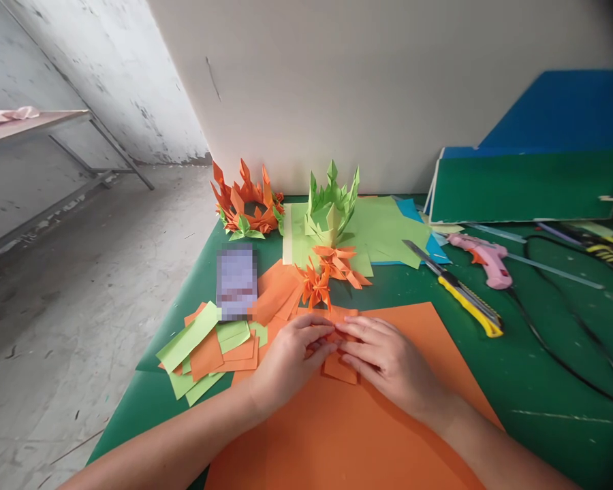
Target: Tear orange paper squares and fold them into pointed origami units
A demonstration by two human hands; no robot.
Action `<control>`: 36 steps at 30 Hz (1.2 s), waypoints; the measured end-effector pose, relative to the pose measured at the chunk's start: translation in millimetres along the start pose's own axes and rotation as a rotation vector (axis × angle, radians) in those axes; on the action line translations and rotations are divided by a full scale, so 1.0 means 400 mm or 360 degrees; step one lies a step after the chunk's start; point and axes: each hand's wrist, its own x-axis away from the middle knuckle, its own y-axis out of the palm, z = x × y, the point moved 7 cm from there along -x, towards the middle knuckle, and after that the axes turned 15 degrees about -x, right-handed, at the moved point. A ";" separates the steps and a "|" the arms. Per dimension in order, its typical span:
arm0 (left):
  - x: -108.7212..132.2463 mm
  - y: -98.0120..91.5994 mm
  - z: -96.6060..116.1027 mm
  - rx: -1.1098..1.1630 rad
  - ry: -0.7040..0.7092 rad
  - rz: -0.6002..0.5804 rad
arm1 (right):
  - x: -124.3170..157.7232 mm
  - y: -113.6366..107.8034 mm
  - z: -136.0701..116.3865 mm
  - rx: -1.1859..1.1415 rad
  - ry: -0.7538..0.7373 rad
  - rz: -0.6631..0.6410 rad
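Note:
My left hand (pixel 293 350) and my right hand (pixel 391 354) meet over a large orange paper sheet (pixel 357 435). The fingertips of both are pinched on a small piece of orange paper, which they largely cover. Below the fingers, a small orange paper rectangle (pixel 342 372) shows; whether it is part of the held piece I cannot tell. Just beyond my hands lie folded orange paper pieces (pixel 315 286), spiky like flowers. Farther back stand a green paper crown (pixel 332 211) and an orange paper crown (pixel 241 207) with green leaf-like pieces.
Loose green and orange paper slips (pixel 204 357) lie at the left, near a blurred purple rectangular item (pixel 236 282). To the right are a yellow utility knife (pixel 470 303), blade out, and a pink glue gun (pixel 485 258) with a black cord (pixel 562 361). A green board (pixel 531 187) leans behind.

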 end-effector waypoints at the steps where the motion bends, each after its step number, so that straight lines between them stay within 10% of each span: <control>1: 0.000 -0.002 0.003 -0.0036 0.0024 -0.0005 | 0.000 0.000 -0.001 0.0003 0.0002 0.0000; 13: 0.002 -0.027 0.034 -0.0394 0.0375 0.0053 | 0.000 0.002 -0.004 0.0026 0.0001 0.0010; 36: -0.020 -0.018 -0.002 -0.0252 0.0358 -0.0218 | -0.002 0.006 -0.006 0.0030 -0.0015 0.0014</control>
